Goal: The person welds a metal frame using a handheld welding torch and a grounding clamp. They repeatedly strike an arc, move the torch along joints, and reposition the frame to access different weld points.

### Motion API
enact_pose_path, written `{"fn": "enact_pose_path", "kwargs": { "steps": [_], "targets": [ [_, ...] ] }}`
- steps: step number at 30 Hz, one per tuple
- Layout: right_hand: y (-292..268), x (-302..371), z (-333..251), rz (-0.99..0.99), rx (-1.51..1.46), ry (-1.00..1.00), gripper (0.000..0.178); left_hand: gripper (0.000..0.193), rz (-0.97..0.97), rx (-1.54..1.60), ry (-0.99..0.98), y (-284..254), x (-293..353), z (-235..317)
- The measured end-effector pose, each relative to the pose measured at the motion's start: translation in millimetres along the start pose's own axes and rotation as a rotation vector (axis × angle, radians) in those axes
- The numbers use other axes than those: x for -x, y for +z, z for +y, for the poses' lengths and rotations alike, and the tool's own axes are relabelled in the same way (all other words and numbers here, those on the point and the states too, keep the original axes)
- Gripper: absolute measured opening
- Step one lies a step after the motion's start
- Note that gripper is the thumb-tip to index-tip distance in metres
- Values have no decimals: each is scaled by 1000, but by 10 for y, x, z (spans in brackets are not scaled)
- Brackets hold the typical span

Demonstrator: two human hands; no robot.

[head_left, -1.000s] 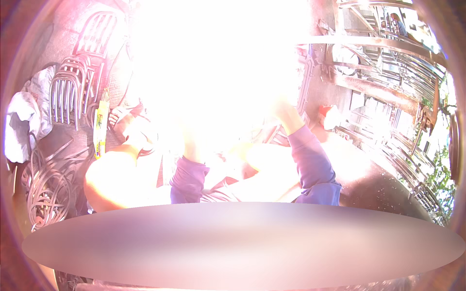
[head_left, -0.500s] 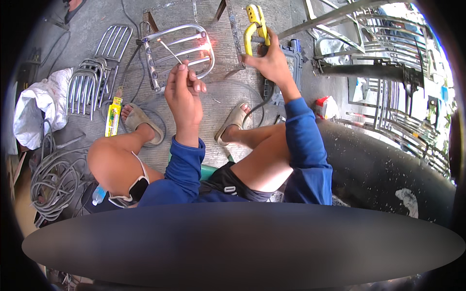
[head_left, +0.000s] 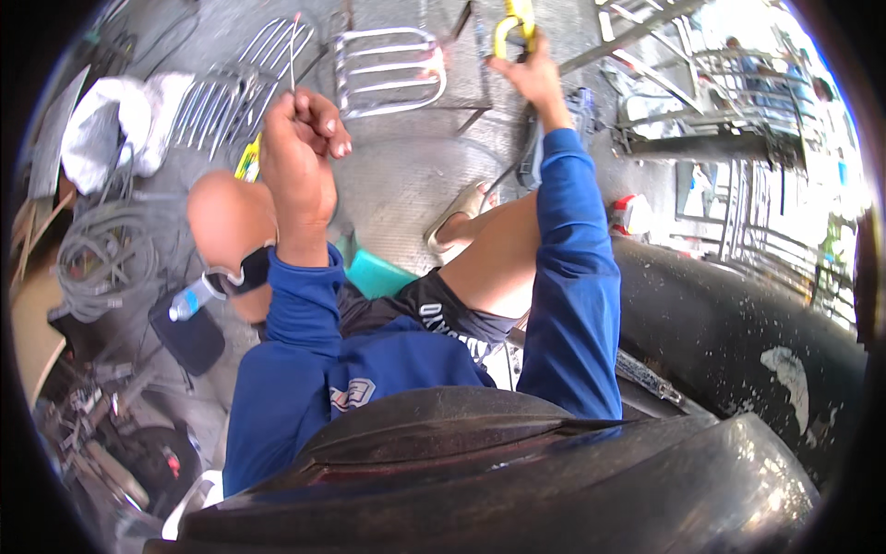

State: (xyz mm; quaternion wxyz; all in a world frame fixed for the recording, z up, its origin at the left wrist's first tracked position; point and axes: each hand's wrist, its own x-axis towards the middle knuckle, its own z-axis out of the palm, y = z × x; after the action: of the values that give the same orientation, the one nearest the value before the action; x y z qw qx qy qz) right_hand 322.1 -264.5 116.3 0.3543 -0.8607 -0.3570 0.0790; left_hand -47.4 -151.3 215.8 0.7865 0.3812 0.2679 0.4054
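Observation:
My left hand (head_left: 303,171) pinches a thin welding rod (head_left: 293,57), which points up with a reddish tip. It is raised left of a shiny rack of bent metal tubes (head_left: 388,107), apart from it. A pinkish glow shows at the rack's right side. My right hand (head_left: 538,81) is closed around a yellow electrode holder (head_left: 513,30), right of the rack; the holder's far end is cut off by the top edge. Whether its jaws grip anything cannot be seen.
More tube racks (head_left: 210,109) lie at the left beside a white sack (head_left: 101,125) and coiled cable (head_left: 111,254). A water bottle (head_left: 191,300) is near my left knee. At right are a big dark cylinder (head_left: 711,319) and metal frames (head_left: 729,194). A dark curved shell (head_left: 480,471) fills the bottom.
The view has shifted. My left hand has drawn back leftward from the rack, its rod now upright rather than slanting over the rack. My right hand still grips the electrode holder.

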Motion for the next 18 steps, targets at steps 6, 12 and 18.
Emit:
{"fn": "enact_pose_path", "kwargs": {
  "steps": [6, 12, 18],
  "targets": [
    [-95, 96, -46, 189, -92, -11, 113, 33, 94, -339, 268, -843, 211, 1303],
    [-419, 300, -119, 144, -645, 175, 82, 32, 483, -1016, 310, -2563, -231, 1505],
    [-716, 580, -159, 28, -1098, 324, 49, 54, 554, -1420, 139, -4369, -421, 222]
  ]
}}
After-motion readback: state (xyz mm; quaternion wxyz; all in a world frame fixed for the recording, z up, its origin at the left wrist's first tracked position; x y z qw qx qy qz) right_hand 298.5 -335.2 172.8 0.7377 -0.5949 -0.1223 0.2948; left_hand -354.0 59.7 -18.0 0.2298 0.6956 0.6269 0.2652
